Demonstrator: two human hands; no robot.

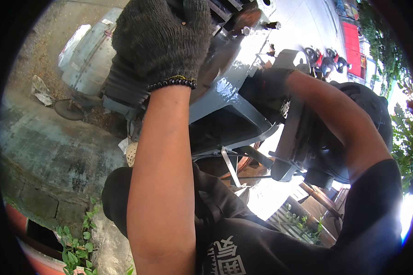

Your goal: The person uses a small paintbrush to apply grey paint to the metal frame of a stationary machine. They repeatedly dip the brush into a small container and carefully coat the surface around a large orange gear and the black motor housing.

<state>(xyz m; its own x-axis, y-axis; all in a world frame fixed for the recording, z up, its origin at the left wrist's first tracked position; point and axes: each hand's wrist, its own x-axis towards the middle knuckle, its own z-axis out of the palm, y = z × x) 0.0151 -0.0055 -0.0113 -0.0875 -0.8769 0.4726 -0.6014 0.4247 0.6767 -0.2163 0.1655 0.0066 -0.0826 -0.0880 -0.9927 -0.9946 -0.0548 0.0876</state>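
My left hand (pixel 163 43), in a dark knit glove with a beaded bracelet at the wrist, lies at the top of a grey painted metal machine frame (pixel 215 103). Its thumb points up beside dark slotted metal (pixel 222 11); the other fingertips are cut off or hidden. My right hand (pixel 267 89), also in a dark glove, reaches to the frame's right side, beside a bulky black machine part (pixel 287 133). Shadow and blur hide its fingers. Two metal studs (pixel 245 31) stick out of the frame's upper part. What either hand grips cannot be made out.
Left of the frame are a ribbed dark housing (pixel 124 82) and a pale metal drum (pixel 92 59). A weathered concrete ledge (pixel 55 142) runs along the left. Motorcycles (pixel 326 59) stand on the road at upper right. Boards and poles (pixel 323 199) lie below the frame.
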